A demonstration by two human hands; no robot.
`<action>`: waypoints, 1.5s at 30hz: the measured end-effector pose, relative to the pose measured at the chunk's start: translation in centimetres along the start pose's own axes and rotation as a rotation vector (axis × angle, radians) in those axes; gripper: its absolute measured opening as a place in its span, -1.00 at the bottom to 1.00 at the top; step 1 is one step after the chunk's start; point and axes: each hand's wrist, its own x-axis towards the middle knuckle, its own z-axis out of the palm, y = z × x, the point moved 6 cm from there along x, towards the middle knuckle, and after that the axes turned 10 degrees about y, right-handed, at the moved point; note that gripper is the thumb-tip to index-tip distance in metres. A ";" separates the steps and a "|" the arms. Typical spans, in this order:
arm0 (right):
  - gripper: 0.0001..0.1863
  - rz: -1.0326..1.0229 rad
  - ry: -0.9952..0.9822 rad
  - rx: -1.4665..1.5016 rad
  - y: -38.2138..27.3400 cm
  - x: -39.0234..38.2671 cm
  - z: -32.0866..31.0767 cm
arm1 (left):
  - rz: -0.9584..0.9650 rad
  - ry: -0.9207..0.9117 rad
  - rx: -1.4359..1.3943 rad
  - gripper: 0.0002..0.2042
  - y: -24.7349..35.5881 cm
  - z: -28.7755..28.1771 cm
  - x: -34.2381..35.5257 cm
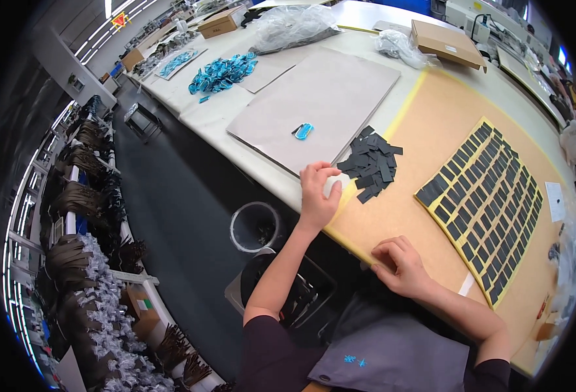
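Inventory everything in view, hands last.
Long worktable: one, cream, centre
Large flat sheet: at least one, grey, on worktable
Glossy oval pieces: many, blue, worktable's far left
Small flat rectangles: many, black, piled mid worktable
Thin panel bearing rectangles: one, yellow, worktable's right
Cardboard boxes: several, brown, far worktable
Plastic bags: several, clear, far worktable
Round bin: one, clear, beside worktable
Hanging bundles: many, brown, left
Left hand: one, bare, by rectangles
Right hand: one, bare, near edge

Factory workshop was indicated: black strips (381,163) were piled on long worktable (200,119), blue pieces (223,74) heaped, brown bundles (79,198) racked.
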 end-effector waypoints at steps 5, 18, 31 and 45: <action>-0.82 -0.004 -0.003 0.028 0.3 0.1 0.0 | -0.022 0.078 0.021 -0.84 -0.4 -1.3 -0.3; -0.90 0.011 0.065 0.055 0.0 -0.7 -0.4 | -0.338 0.284 -0.123 -0.83 -3.9 -2.5 -1.2; -0.90 0.002 0.073 0.120 0.1 0.2 -1.1 | -0.036 -0.137 0.230 -0.50 -2.2 1.6 1.1; -0.91 0.010 0.091 0.232 2.1 -0.7 -2.2 | 0.140 -0.700 0.493 0.20 -0.9 17.0 2.8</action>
